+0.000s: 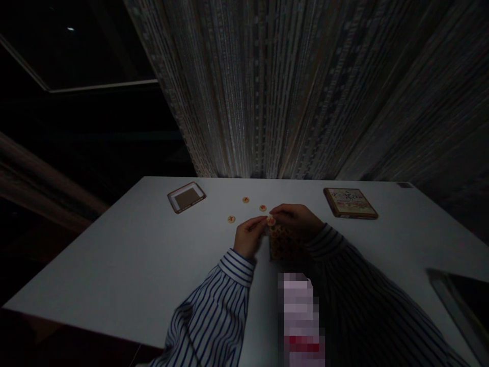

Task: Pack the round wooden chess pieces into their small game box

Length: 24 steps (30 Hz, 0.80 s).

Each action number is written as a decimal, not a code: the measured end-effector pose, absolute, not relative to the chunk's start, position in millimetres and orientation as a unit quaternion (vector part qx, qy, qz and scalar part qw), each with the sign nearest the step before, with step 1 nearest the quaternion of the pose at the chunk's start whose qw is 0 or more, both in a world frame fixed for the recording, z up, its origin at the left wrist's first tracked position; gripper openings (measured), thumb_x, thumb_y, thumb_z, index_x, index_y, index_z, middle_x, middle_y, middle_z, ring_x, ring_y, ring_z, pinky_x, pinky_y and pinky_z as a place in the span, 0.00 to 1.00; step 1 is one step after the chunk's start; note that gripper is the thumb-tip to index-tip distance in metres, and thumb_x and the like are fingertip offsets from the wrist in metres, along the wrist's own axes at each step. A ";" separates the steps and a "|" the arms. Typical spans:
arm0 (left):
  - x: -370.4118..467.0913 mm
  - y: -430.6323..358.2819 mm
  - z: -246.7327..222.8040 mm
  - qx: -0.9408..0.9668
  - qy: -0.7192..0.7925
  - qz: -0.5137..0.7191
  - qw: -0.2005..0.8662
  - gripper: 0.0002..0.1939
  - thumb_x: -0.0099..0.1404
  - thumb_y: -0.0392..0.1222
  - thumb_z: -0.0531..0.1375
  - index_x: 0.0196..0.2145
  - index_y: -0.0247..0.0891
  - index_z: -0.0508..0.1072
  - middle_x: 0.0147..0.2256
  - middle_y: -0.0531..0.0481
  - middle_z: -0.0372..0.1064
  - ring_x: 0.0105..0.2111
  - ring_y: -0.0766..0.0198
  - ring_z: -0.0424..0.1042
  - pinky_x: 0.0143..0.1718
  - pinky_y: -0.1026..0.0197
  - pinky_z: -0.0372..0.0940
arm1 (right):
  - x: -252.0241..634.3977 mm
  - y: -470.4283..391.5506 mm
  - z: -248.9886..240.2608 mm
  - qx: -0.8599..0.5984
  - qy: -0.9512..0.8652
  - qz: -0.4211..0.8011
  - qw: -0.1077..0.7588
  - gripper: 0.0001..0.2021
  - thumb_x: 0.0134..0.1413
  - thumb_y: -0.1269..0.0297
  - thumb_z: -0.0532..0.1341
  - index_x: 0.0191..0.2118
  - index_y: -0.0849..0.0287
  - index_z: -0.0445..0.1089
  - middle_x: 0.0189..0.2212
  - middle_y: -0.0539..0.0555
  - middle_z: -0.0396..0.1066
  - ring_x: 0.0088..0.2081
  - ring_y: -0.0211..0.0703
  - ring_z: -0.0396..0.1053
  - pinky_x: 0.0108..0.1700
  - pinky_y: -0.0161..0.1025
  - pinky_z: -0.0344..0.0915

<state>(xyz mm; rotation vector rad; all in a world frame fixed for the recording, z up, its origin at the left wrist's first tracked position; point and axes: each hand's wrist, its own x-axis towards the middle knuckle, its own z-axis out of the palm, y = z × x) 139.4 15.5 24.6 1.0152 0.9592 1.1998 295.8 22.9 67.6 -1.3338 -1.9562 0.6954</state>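
The scene is dim. My left hand (250, 236) and my right hand (296, 217) meet near the middle of a white table (133, 265), and their fingertips pinch a small round pale token with a red mark (271, 220). Under the hands lies a small patterned board or card sheet (281, 243), partly hidden by my right wrist. Three more round tokens lie on the table just beyond the hands: one to the left (231, 219), one further back (245, 200), one close to my fingers (263, 208). Both sleeves are striped.
An open shallow box tray (186, 197) sits at the back left of the table. A printed box lid (350, 203) lies at the back right. A long patterned curtain (305, 86) hangs behind the table. A dark object edges in at the right (458, 295).
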 end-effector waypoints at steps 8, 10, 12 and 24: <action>140.5 17.2 21.6 0.428 0.409 0.508 0.626 0.15 0.44 0.44 0.66 0.31 0.34 0.76 0.20 0.55 0.68 0.18 0.75 0.59 0.24 0.68 0.56 | 295.3 22.9 68.9 -0.524 -0.744 0.255 0.329 0.10 0.48 0.64 0.56 0.34 0.61 0.72 0.29 0.53 0.74 0.31 0.39 0.70 0.35 0.35 0.64; 140.7 17.4 21.2 0.423 0.409 0.504 0.632 0.16 0.44 0.44 0.66 0.31 0.34 0.76 0.20 0.55 0.68 0.18 0.75 0.59 0.24 0.68 0.56 | 295.0 22.8 68.3 -0.521 -0.745 0.248 0.333 0.10 0.48 0.63 0.56 0.34 0.60 0.72 0.29 0.52 0.75 0.31 0.39 0.70 0.35 0.35 0.64; 140.4 17.6 21.1 0.423 0.413 0.503 0.631 0.16 0.45 0.45 0.65 0.32 0.34 0.76 0.20 0.55 0.68 0.18 0.74 0.59 0.23 0.68 0.55 | 295.0 22.7 67.6 -0.519 -0.749 0.239 0.336 0.10 0.48 0.63 0.56 0.33 0.60 0.72 0.29 0.52 0.74 0.31 0.38 0.70 0.34 0.34 0.64; 139.2 18.1 24.8 0.403 0.432 0.532 0.607 0.15 0.43 0.44 0.66 0.30 0.34 0.77 0.20 0.54 0.69 0.20 0.73 0.60 0.24 0.68 0.57 | 293.7 25.1 68.0 -0.481 -0.832 0.124 0.247 0.13 0.48 0.62 0.59 0.39 0.63 0.71 0.31 0.57 0.73 0.32 0.41 0.69 0.36 0.37 0.64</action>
